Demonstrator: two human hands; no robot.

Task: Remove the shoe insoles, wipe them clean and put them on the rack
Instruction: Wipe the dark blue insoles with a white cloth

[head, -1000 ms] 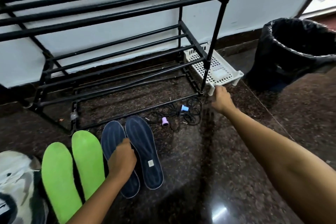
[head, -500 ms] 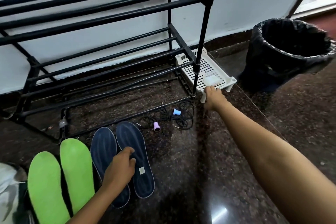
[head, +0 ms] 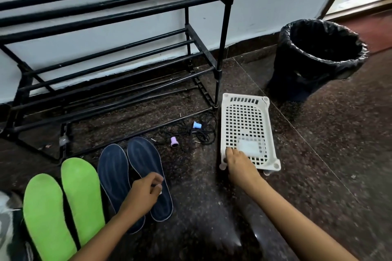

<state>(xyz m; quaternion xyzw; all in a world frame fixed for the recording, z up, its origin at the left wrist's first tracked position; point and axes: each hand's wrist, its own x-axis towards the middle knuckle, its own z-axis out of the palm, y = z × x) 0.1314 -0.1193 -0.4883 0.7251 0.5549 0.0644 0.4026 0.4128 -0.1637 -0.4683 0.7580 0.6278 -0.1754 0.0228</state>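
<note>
L hand (head: pixel 146 192) rests on the right navy insole (head: pixel 144 159), fingers curled over its heel half; pic is blurred, so I can't tell if it grips. The left navy insole (head: pixel 112 176) lies touching alongside. The green insoles (head: pixel 81 197) are further left. All 4 lie flat on the floor (head: pixel 318 176), just in front of the rack (head: pixel 106 6).

R hand (head: pixel 239 163) grips the near-left corner of the mesh tray (head: pixel 246 116), fingers over the rim. Tray stands on the floor just beside the rack's front right post. Cloth (head: pixel 250 146) lies in the tray's near end, next to my fingers.

Bin (head: pixel 318 55) stands by the wall edge. Cables (head: pixel 191 131) lie btwn insoles and tray.
</note>
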